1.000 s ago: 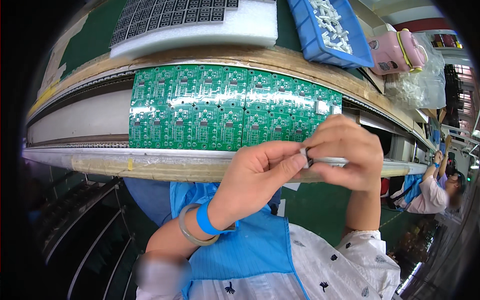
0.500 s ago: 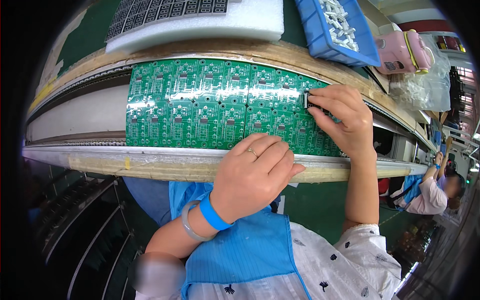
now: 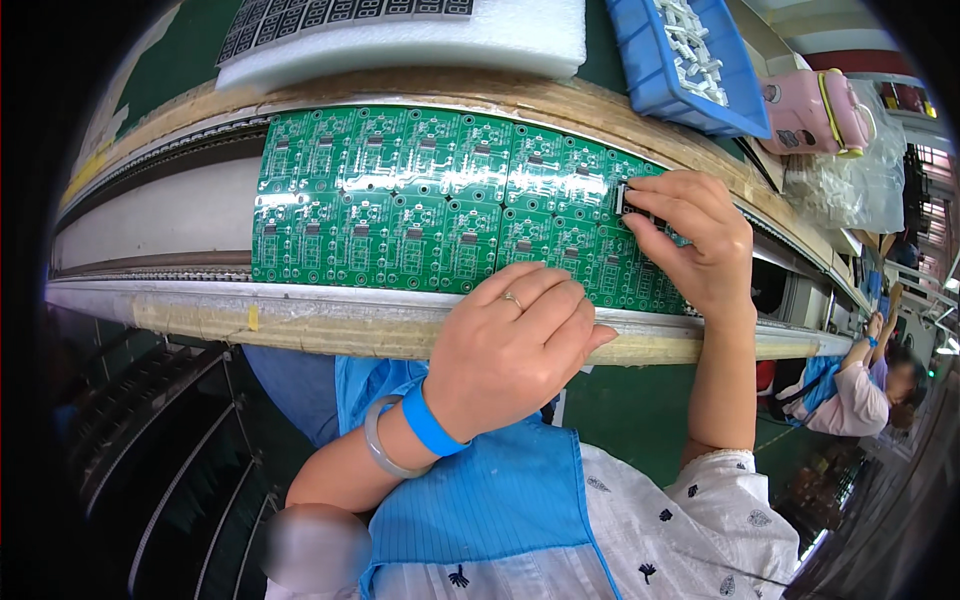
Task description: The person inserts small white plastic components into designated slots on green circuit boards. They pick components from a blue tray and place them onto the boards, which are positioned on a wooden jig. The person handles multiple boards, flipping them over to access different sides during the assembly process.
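Note:
My right hand [image 3: 700, 240] pinches a small black digit display [image 3: 621, 203] between thumb and fingers. It holds the piece at the right part of a green circuit board panel [image 3: 380, 185], and whether the display touches the board I cannot tell. Over the near rail, beside the panel's front edge, my left hand [image 3: 515, 345] is curled with its back up. Its fingertips are tucked out of sight, so anything inside is hidden. The panel carries rows of repeated board units, several with a dark chip.
The panel lies between two long rails; the near rail [image 3: 330, 335] is taped. Beyond stand white foam [image 3: 430, 50] bearing black digit displays [image 3: 330, 12], a blue bin [image 3: 650, 85] of white parts, and a pink container [image 3: 815, 110]. Another person [image 3: 850, 395] sits far right.
The view has shifted slightly, moving the panel and bin a little within the picture. My right hand keeps its pinch on the digit display, and my left hand stays curled at the near rail.

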Demonstrator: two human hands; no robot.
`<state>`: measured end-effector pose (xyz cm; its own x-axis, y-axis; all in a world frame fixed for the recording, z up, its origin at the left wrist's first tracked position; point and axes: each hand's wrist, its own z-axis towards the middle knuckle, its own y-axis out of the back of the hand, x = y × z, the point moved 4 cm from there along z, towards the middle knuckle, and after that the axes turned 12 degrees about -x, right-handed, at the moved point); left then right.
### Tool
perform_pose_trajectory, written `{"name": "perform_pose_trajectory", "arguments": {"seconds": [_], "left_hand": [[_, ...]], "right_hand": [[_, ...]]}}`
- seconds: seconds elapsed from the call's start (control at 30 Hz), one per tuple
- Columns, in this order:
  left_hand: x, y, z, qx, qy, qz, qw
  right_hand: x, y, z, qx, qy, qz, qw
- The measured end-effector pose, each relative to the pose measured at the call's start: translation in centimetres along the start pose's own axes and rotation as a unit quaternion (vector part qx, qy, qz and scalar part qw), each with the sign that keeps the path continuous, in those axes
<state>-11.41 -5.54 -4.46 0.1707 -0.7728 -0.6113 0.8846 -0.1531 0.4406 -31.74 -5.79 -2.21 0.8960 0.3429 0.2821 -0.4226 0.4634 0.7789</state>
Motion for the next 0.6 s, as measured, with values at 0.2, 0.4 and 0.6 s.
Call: {"name": "perform_pose_trajectory", "arguments": {"seconds": [0.2,0.4,0.6], "left_hand": [[0.01,0.06,0.09,0.004,-0.001,-0.002,1.0],[0.0,0.03,-0.04,0.001,-0.002,0.002,1.0],[-0.05,0.11,-0.06,0.001,-0.001,0.003,1.0]], "right_hand": [[0.05,0.03,0.09,0.002,0.004,-0.001,1.0],[0.14,0.01,0.15,0.005,0.0,0.0,1.0],[0.19,0.03,0.17,0.007,0.002,-0.005,1.0]]}}
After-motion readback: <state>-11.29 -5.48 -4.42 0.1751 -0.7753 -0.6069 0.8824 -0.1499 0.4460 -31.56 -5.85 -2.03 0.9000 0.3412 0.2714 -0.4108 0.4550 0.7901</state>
